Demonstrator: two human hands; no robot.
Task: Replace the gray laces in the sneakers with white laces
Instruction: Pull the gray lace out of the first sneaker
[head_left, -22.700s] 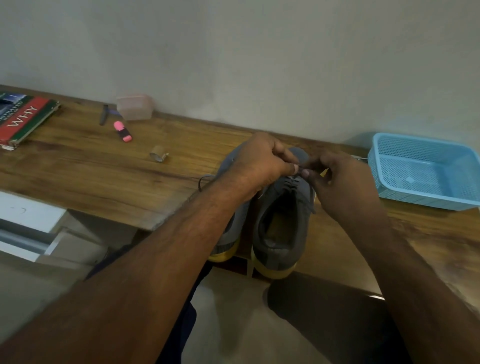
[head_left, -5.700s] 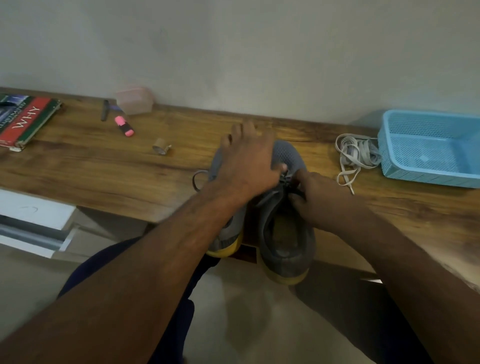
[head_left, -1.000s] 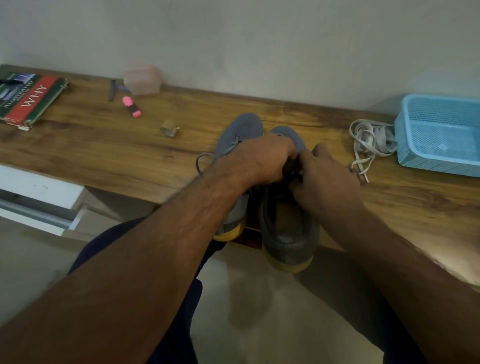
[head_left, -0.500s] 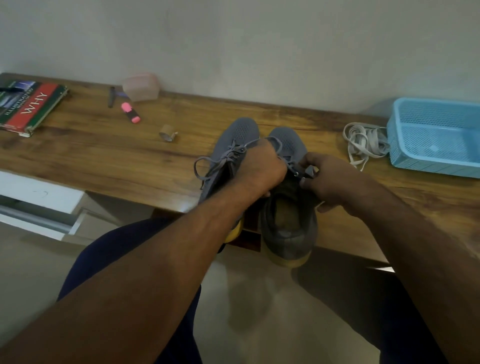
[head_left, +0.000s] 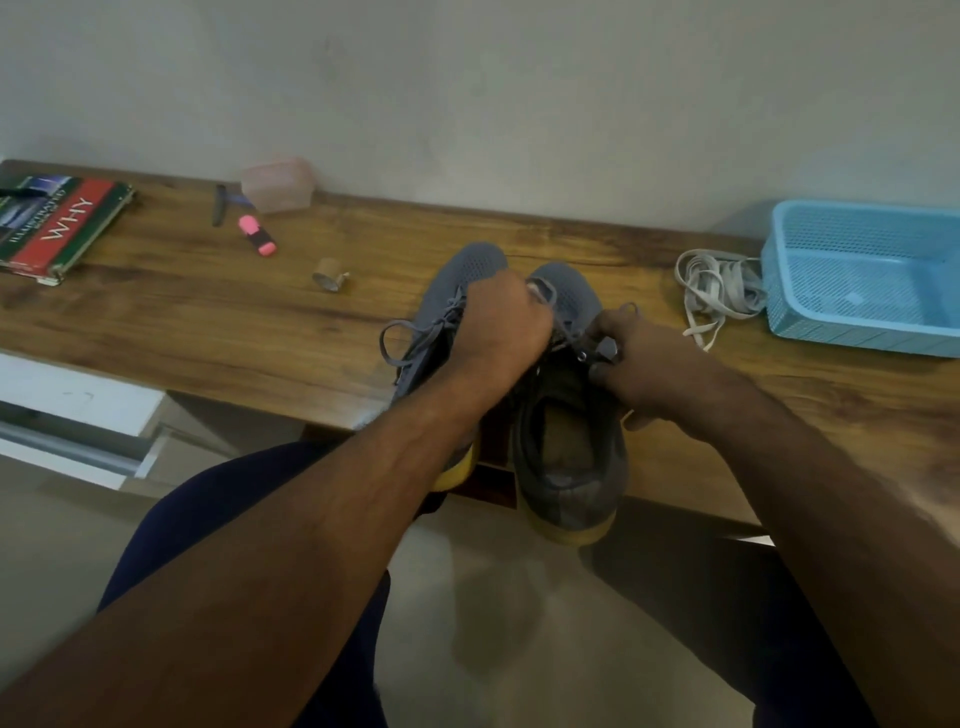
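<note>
our left hand curls over the gray lace of the right gray mesh sneaker lying toe-away on the wooden bench, our right hand pinches its eyelet edge, nearer the bundled white laces to its right.

We see both of our bare arms reaching forward from the near edge, side by side. Our left hand is curled into a fist, with its back turned up toward us. Its fingers are tucked under, so we cannot see what they hold. Our right hand sits just beside it on the right, a little nearer to us. Its fingers are bent, and its thumb and fingertips pinch together. The two hands are very close, almost touching.
</note>
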